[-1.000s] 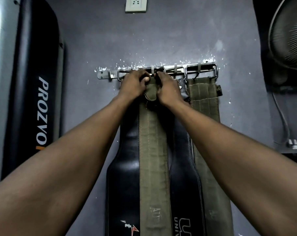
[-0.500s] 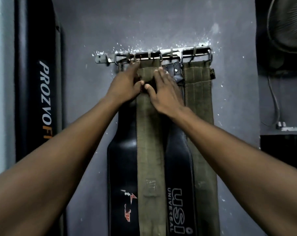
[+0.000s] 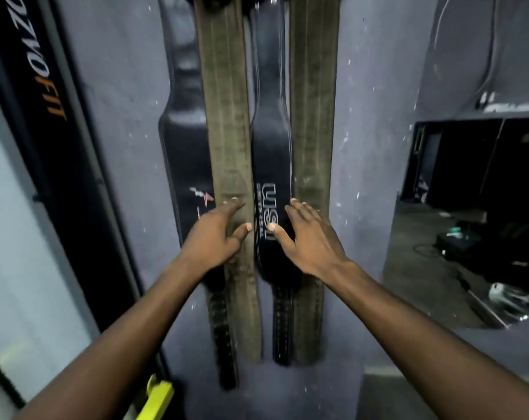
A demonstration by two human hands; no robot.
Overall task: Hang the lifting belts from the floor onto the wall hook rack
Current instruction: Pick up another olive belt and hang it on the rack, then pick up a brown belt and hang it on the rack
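Note:
Several lifting belts hang side by side down the grey wall. From left to right: a black leather belt (image 3: pixel 183 128) with a red mark, an olive canvas belt (image 3: pixel 227 116), a black belt (image 3: pixel 272 153) with white lettering, and a second olive belt (image 3: pixel 311 116). The hook rack is above the frame, out of view. My left hand (image 3: pixel 216 234) lies flat with spread fingers on the first olive belt. My right hand (image 3: pixel 307 237) rests open across the lettered black belt and the right olive belt. Neither hand grips anything.
A tall black padded machine panel (image 3: pixel 54 122) with orange and white lettering stands at the left. A yellow-green object (image 3: pixel 155 398) pokes up at the bottom. To the right, a dark recess (image 3: pixel 475 183) shows floor with cables and gear.
Both hands have let go of the olive belt's top at the rack and slid down the belts with open fingers. My view has dropped, so the rack has left the frame.

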